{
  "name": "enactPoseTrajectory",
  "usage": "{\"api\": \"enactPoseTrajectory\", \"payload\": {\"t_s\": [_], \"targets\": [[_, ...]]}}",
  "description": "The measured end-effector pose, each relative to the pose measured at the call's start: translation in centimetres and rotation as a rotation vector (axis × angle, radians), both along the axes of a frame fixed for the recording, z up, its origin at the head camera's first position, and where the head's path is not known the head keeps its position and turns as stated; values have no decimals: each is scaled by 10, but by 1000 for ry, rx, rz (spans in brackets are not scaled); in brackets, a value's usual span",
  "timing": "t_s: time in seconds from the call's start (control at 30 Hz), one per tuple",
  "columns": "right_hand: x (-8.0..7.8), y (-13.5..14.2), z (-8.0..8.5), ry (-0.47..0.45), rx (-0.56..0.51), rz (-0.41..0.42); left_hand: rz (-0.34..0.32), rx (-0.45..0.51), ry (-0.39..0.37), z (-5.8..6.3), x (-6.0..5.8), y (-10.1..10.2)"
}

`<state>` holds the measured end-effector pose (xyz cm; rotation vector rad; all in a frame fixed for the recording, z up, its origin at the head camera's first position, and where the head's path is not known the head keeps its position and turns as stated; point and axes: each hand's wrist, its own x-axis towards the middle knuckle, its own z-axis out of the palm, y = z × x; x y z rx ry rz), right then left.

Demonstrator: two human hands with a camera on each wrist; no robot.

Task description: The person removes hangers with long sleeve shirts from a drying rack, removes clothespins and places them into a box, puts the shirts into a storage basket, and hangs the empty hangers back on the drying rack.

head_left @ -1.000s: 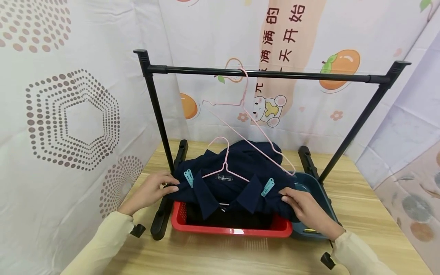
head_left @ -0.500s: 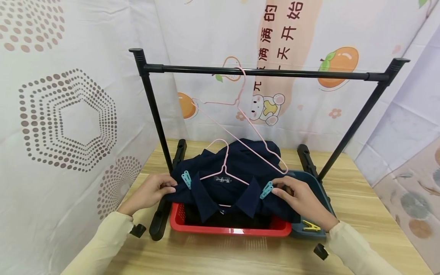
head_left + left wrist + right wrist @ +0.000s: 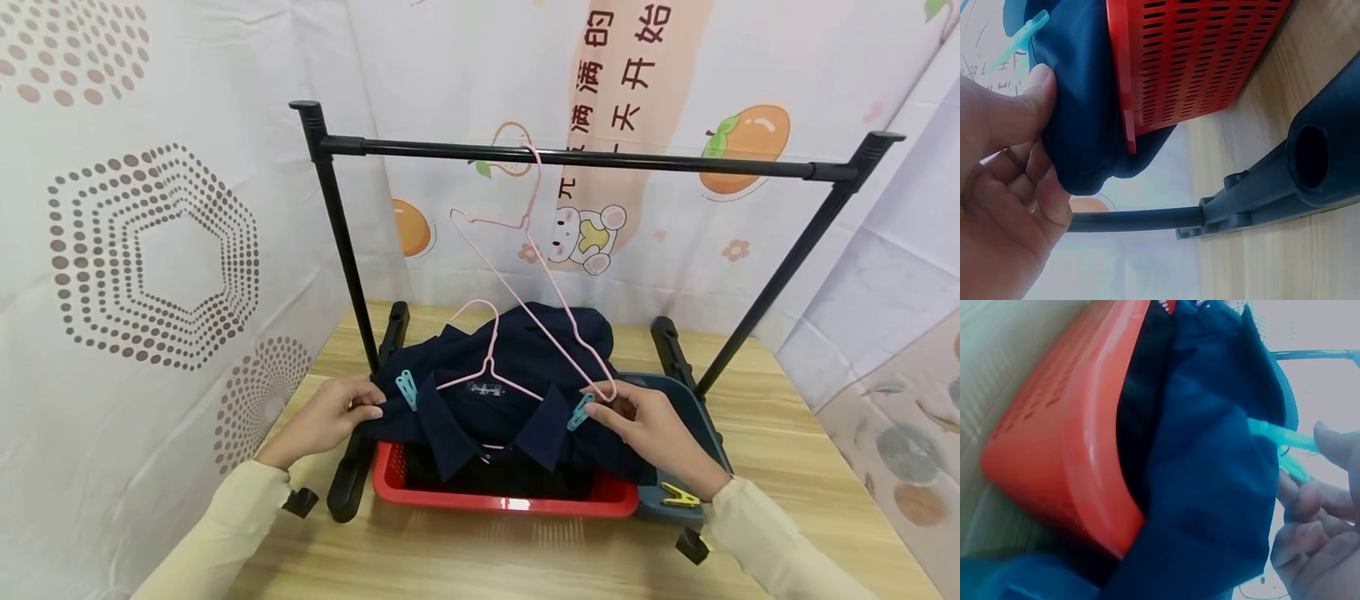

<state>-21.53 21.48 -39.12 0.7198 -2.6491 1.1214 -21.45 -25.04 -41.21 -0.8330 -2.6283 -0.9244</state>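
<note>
A navy collared shirt lies over a red basket, with a pink hanger inside its neck. Two blue clothespins grip its shoulders, the left clothespin and the right clothespin. My left hand pinches the left shoulder cloth, thumb on top, also seen in the left wrist view on the shirt. My right hand holds the handles of the right clothespin between thumb and fingers; in the right wrist view that clothespin has its tip on the cloth.
A black rack with a crossbar stands over the basket. From it hangs a bare pink hanger, its lower end in front of my right hand. A dark blue bin sits at right, with a yellow clothespin.
My right hand has moved from the shirt's right shoulder cloth to the right clothespin. The bare hanger has swung, its lower end shifting left and down. My left hand stays on the cloth.
</note>
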Motion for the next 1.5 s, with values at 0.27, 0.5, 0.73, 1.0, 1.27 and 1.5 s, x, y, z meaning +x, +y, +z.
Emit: {"api": "enactPoseTrajectory", "payload": {"t_s": [0.27, 0.5, 0.73, 1.0, 1.27, 1.5], "targets": [[2, -5, 2, 66, -10, 17, -40, -7, -48, 2, 1, -1], [5, -8, 6, 118, -2, 33, -56, -32, -72, 4, 2, -2], [6, -11, 4, 141, -14, 30, -60, 16, -31, 1, 3, 0], [6, -11, 6, 179, -52, 7, -50, 31, -6, -3, 4, 0], [5, -10, 10, 230, -111, -55, -39, 59, 32, 3, 3, 4], [3, -4, 13, 210, -132, -77, -28, 53, 38, 3, 3, 4]]}}
